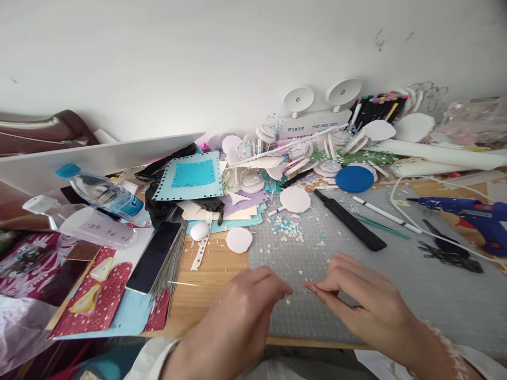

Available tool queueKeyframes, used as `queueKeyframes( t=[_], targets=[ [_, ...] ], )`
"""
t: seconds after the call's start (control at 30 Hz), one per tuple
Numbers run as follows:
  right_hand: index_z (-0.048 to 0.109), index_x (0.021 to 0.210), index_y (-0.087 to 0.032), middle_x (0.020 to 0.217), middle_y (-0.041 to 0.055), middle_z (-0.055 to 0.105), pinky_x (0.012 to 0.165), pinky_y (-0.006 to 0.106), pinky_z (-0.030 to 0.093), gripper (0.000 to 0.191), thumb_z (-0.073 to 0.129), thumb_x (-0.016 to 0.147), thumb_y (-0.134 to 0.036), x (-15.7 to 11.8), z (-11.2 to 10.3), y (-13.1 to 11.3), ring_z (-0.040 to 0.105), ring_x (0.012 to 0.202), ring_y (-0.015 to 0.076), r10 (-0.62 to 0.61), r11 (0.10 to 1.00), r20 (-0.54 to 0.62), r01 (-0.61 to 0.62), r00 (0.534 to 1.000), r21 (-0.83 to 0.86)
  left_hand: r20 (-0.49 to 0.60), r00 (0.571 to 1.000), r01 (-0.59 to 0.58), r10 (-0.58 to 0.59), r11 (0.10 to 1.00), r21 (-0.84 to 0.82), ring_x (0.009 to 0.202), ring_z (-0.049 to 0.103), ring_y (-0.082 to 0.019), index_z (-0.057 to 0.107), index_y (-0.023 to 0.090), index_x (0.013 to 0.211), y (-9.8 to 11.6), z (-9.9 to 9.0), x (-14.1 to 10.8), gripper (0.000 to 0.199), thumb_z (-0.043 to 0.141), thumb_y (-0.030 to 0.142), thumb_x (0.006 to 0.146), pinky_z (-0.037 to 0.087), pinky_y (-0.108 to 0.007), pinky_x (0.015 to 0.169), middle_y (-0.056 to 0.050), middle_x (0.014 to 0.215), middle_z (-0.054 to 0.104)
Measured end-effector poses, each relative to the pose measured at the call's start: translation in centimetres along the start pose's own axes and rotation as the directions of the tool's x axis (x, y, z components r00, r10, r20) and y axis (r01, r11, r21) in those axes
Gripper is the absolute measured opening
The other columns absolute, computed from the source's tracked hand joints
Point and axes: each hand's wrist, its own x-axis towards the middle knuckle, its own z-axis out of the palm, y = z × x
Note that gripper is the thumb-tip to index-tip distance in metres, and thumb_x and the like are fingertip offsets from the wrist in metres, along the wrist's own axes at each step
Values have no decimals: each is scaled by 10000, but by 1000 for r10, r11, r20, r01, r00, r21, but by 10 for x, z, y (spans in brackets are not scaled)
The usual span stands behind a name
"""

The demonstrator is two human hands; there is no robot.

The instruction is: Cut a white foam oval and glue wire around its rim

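Observation:
Above the near edge of the grey cutting mat (396,287), my left hand (241,303) is closed, its fingertips pinching one end of a thin wire (300,292). My right hand (362,301) pinches the same wire a short way to the right, thumb against forefinger. Only a short stretch of it shows between the fingertips. Close by on the mat are tiny white paper stars (300,272), and a heap of blue and white stars (288,228) lies farther back. A white paper disc (239,240) rests left of the heap.
A black-handled cutter (352,219), teal tweezers (382,226), scissors (449,253) and a blue glue gun (467,208) with its cord lie rightward. At left are a phone (154,257), a bundle of wires (176,264) and bottles (106,195). Paper crafts crowd the back.

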Motion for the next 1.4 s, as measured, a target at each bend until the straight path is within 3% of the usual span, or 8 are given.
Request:
queueKeyframes(
  t=[0.13,0.3,0.63,0.87,1.0,1.1,1.2,1.4],
  targets=[
    [493,751,-211,637,-38,469,570,244,413,216,569,894,-69,0,0,0,487,608,112,51,996,42,-54,998,71,-6,969,-229,247,908,350,701,628,-162,589,139,1136,-6,0,4,274,359,105,991,507,-277,603,-63,899,694],
    [490,679,-208,611,-37,500,552,244,429,250,581,898,-129,0,0,0,516,589,110,145,986,70,-150,987,75,-27,840,-437,541,706,557,499,518,-133,615,64,1100,-11,2,5,229,436,125,972,344,-295,410,-39,757,695],
    [738,1006,-279,867,13,753,780,297,590,164,625,898,-327,-1,-8,-3,706,835,183,332,899,220,-379,917,220,-81,790,-463,608,678,571,596,625,-131,637,20,1112,-17,8,0,240,537,113,915,407,-302,422,-80,904,753],
    [756,939,-240,815,41,733,642,281,594,268,602,902,-455,-8,0,3,700,735,181,498,717,319,-589,807,373,-113,769,-468,629,675,571,578,634,-122,666,41,1021,-13,7,5,159,597,119,901,396,-293,410,-63,858,763],
    [748,885,-238,768,24,715,593,254,568,208,640,881,-416,-4,-3,0,674,674,162,497,738,237,-550,835,391,-128,764,-475,632,686,552,580,634,-114,664,50,1012,-16,10,5,150,637,116,880,403,-290,436,-51,857,763],
    [712,814,-252,702,-19,692,628,246,545,88,670,871,-304,4,-7,-6,654,652,141,387,843,126,-406,914,354,-235,824,-405,516,825,394,598,634,-118,653,90,1059,-15,13,5,186,652,145,882,420,-291,499,-26,832,759],
    [681,862,-251,739,-31,718,705,285,512,101,616,902,-184,5,-10,-10,645,665,132,128,966,5,-126,992,227,-329,921,-202,211,977,62,613,616,-120,684,167,904,-7,11,6,87,600,183,921,436,-275,581,3,715,718],
    [669,1127,-206,942,10,787,786,368,431,361,373,983,-57,-13,-9,-13,677,816,145,-304,914,97,319,948,-250,-79,941,270,-329,870,-412,475,457,-71,541,171,552,5,2,13,355,609,238,894,360,-186,462,50,489,532]
  ],
)
